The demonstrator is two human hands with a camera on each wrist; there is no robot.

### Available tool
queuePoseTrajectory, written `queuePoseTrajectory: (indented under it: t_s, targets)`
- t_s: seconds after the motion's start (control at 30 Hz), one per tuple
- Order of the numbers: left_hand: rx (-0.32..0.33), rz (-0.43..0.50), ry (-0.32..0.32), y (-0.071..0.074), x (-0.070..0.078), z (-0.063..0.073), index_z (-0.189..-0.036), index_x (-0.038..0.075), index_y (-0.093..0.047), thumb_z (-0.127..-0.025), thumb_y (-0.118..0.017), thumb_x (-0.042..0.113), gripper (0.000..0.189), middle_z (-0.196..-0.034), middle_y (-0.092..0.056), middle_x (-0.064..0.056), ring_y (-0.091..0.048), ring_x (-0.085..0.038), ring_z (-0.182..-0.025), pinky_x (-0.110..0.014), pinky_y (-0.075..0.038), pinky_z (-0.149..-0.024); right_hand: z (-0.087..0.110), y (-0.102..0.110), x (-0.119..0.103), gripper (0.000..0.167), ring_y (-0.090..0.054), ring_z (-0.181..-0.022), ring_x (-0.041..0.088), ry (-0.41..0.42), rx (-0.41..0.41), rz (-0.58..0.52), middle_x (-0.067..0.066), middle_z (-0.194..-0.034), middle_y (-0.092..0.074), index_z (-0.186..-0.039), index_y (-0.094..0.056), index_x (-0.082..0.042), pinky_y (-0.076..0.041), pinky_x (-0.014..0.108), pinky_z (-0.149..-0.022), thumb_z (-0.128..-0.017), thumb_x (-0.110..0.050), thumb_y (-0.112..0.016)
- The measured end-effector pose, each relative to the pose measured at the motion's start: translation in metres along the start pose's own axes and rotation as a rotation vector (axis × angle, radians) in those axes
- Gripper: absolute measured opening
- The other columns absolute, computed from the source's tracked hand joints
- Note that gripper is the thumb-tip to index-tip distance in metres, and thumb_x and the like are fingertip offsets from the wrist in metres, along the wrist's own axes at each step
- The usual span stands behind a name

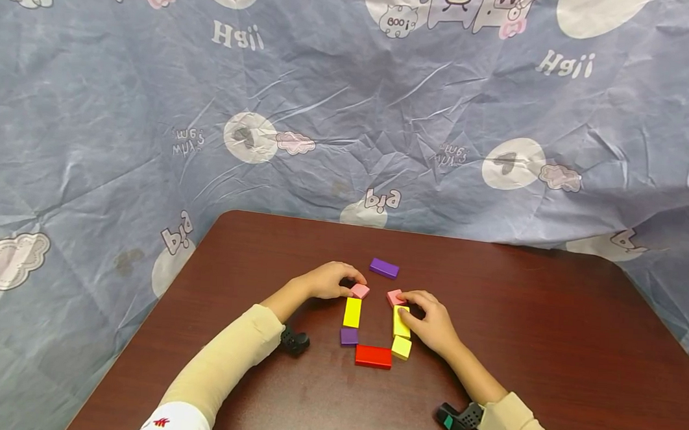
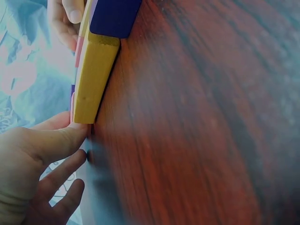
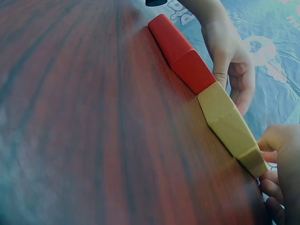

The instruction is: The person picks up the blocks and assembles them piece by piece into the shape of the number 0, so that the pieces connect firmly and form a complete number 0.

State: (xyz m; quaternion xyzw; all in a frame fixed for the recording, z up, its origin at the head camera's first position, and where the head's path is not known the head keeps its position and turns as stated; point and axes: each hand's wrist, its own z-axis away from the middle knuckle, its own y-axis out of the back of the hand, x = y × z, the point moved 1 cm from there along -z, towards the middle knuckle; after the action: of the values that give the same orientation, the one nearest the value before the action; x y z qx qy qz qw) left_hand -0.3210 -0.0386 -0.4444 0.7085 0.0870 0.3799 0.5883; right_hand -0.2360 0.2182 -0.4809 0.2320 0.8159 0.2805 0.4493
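My left hand (image 1: pixel 327 281) pinches a small pink block (image 1: pixel 360 291) between thumb and forefinger, just beyond an upright-lying yellow block (image 1: pixel 352 313). Across from it, my right hand (image 1: pixel 432 320) has its forefinger on another pink block (image 1: pixel 395 298), with the thumb close by over a second yellow block (image 1: pixel 402 322). A small purple block (image 1: pixel 349 337) touches the left yellow block's near end. On the other side sits a small pale yellow block (image 1: pixel 401 348). Between these near ends lies a red block (image 1: pixel 373 357). The right wrist view partly hides the right fingertips behind the yellow blocks.
A longer purple block (image 1: pixel 384 268) lies beyond both hands. The blocks are on a dark reddish-brown table (image 1: pixel 538 316) with rounded far corners. A grey-blue printed cloth (image 1: pixel 338 111) hangs behind it and along the left side. Each wrist wears a black device.
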Motion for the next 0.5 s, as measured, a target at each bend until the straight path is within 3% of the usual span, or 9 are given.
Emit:
queuePoseTrajectory:
  t_s: [0.33, 0.5]
  targets:
    - [0.019, -0.004, -0.015, -0.003, -0.004, 0.003, -0.127, 0.014, -0.065, -0.091, -0.068, 0.010, 0.036, -0.126, -0.063, -0.001, -0.054, -0.018, -0.120, -0.034, -0.037, -0.106, 0.000, 0.000, 0.002, 0.028, -0.059, -0.106, 0.025, -0.007, -0.004, -0.001, 0.004, -0.112, -0.067, -0.111, -0.071, -0.008, -0.045, 0.046, -0.091, -0.083, -0.012, -0.074]
    - [0.068, 0.091, 0.031, -0.007, -0.004, 0.013, -0.133, 0.011, -0.060, -0.094, -0.057, 0.003, 0.040, -0.133, -0.058, -0.006, -0.050, -0.022, -0.126, -0.038, -0.036, -0.107, 0.000, 0.000, 0.002, 0.028, -0.059, -0.105, 0.024, -0.004, -0.004, -0.003, 0.004, -0.111, -0.067, -0.111, -0.071, -0.007, -0.045, 0.046, -0.090, -0.083, -0.012, -0.074]
